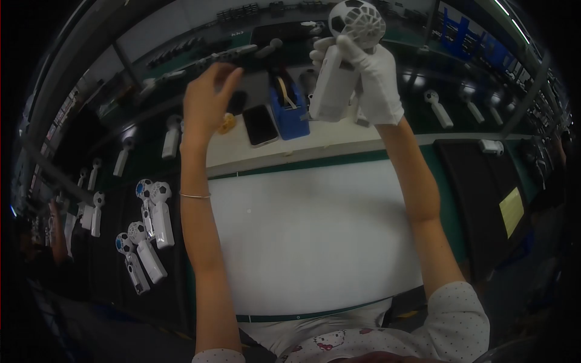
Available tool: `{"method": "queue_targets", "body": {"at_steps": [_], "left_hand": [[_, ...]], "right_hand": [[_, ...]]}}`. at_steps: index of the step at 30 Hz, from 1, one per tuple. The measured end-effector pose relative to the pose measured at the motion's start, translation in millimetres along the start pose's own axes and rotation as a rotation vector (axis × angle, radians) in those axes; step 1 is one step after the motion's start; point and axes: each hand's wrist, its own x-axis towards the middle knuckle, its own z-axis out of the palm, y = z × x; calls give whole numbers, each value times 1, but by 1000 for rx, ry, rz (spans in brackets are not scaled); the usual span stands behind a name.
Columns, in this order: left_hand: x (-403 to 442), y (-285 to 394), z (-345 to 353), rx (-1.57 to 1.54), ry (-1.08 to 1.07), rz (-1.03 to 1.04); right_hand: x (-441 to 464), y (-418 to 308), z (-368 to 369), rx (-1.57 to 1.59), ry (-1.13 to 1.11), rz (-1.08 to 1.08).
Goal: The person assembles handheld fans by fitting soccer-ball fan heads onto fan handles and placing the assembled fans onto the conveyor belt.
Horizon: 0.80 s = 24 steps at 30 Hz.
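Observation:
My right hand, in a white glove, is closed round a white handheld fan with a round football-patterned head, raised at the top centre. My left hand is bare, with a thin bracelet at the wrist. Its fingers are curved and apart, and nothing shows between them. Close to it, on the white shelf, are a small yellow object and a dark phone. A blue tape dispenser stands between my two hands.
Several similar fans lie on the dark mat at the left. A white work surface lies between my forearms. On the right are a dark mat, a yellow paper and another fan. A co-worker's arm shows far left.

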Motion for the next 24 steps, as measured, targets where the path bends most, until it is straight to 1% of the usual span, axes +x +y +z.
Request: {"method": "queue_targets", "body": {"at_steps": [1, 2, 4, 5, 6, 7, 9, 10, 11, 12, 14, 16, 17, 18, 20, 22, 23, 24], "left_hand": [[1, -27, -1, 206, 0, -116], [3, -56, 2, 412, 0, -231], [-7, -115, 15, 795, -162, -513], [-14, -141, 19, 821, -300, -568], [-22, -160, 23, 846, -438, -622], [-29, -166, 29, 839, -440, -616], [-40, -173, 41, 798, -199, -656], [-41, -173, 44, 790, -200, -652], [-40, -175, 45, 759, -174, -649], [-39, -176, 47, 727, -151, -646], [-39, -180, 47, 687, -144, -633], [-37, -176, 48, 655, -133, -631], [-34, -173, 48, 588, -54, -645], [-31, -170, 47, 525, 29, -665], [-19, -160, 41, 393, 94, -698], [-3, -152, 32, 47, 90, -667], [0, -144, 31, -27, 150, -580], [4, -132, 31, -98, 205, -490]], "right_hand": [[1, -3, 2, 78, 114, 32], [3, -4, -5, 72, 122, 29], [8, -3, -24, 287, 167, 167], [10, -1, -32, 398, 161, 141], [15, 10, -47, 737, -105, 148], [25, 18, -57, 1067, -381, 153], [33, 23, -68, 1132, -719, 33], [28, 18, -72, 1070, -646, -13], [32, 19, -73, 1100, -760, -73], [35, 18, -81, 1087, -760, -70], [35, 16, -96, 951, -829, -120], [34, 17, -113, 975, -723, -111], [33, 18, -124, 986, -658, -102], [26, 14, -126, 890, -473, -98], [22, 16, -151, 554, -182, 51], [23, 25, -166, -6, 184, 244], [25, 37, -173, -327, 373, 345], [29, 49, -184, -590, 442, 494]]}}
